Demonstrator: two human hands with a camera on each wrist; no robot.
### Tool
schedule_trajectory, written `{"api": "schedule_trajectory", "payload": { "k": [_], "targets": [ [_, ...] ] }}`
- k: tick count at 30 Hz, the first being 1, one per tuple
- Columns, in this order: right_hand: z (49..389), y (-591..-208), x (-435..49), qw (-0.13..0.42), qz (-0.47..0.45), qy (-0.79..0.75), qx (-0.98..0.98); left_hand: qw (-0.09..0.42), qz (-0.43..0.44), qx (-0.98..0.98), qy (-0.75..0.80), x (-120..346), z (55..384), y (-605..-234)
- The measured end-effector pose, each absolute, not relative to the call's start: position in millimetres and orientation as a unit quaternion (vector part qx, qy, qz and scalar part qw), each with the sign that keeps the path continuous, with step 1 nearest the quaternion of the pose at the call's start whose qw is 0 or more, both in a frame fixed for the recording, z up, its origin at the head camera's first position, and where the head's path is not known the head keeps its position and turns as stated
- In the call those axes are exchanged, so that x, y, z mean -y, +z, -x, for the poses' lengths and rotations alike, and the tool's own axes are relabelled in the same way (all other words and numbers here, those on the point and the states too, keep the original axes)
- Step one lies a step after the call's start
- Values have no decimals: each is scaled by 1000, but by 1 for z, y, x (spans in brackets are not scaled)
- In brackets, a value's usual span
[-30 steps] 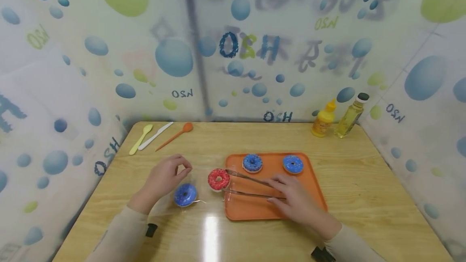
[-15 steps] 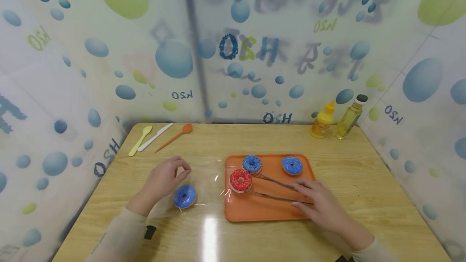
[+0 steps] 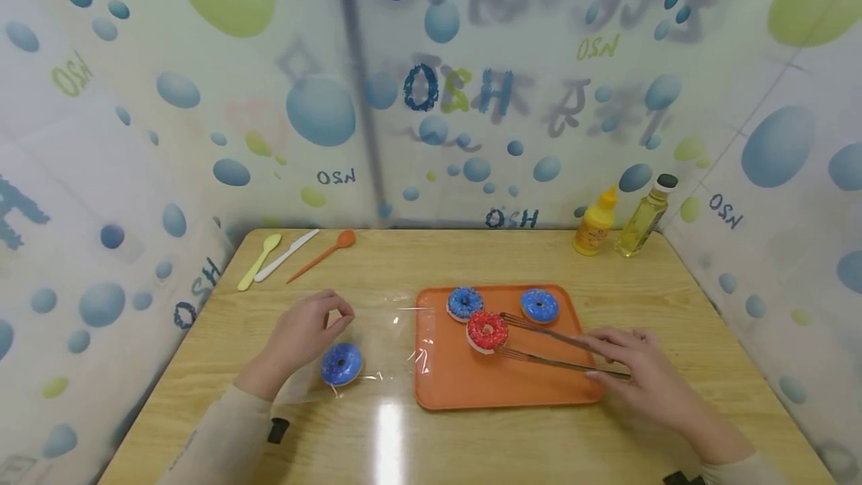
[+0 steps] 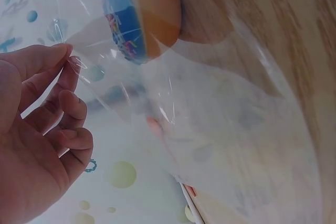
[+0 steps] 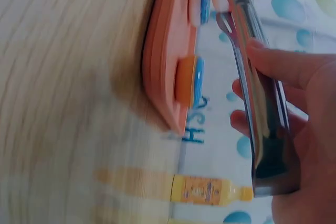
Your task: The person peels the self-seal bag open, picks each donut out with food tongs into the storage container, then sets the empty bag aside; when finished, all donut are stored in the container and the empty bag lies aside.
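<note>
My right hand (image 3: 646, 376) holds metal tongs (image 3: 566, 363), whose forked tips grip a red sprinkled donut (image 3: 475, 331) over the orange tray (image 3: 471, 391). A dark blue sprinkled donut (image 3: 456, 305) and a lighter blue donut (image 3: 549, 306) sit along the tray's far side. With thumb and forefinger, my left hand (image 4: 44, 108) pinches the edge of a clear plastic bag (image 4: 210, 124). A blue donut with colored sprinkles (image 4: 123, 24) shows through the film in the left wrist view. In the head view the bag stretches from the left hand to the tray's left edge.
At the back left lie a yellow spoon (image 3: 260, 263), a white knife (image 3: 287, 255) and an orange spoon (image 3: 323, 255). A yellow squeeze bottle (image 3: 594, 224) and an oil bottle (image 3: 645, 219) stand at the back right. Printed walls surround the wooden table (image 3: 303, 440).
The tongs have carried the red donut rightward, from beside the tray's left edge to above its middle. The right hand moved right with them. The left hand and the bagged blue donut stay put.
</note>
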State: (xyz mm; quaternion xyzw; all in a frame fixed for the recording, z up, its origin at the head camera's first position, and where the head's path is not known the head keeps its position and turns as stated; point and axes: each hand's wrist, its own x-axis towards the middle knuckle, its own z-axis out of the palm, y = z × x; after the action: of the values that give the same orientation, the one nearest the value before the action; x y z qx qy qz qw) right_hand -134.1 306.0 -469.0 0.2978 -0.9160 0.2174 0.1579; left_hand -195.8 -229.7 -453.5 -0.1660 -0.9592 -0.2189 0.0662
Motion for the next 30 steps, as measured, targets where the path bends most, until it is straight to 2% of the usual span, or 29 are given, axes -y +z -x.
{"api": "schedule_trajectory", "payload": {
  "k": [21, 30],
  "targets": [
    [134, -461, -370, 113, -285, 213, 928, 59, 157, 960, -225, 229, 193, -454],
    [137, -463, -387, 101, -319, 219, 917, 67, 163, 957, -230, 230, 194, -454]
  ]
}}
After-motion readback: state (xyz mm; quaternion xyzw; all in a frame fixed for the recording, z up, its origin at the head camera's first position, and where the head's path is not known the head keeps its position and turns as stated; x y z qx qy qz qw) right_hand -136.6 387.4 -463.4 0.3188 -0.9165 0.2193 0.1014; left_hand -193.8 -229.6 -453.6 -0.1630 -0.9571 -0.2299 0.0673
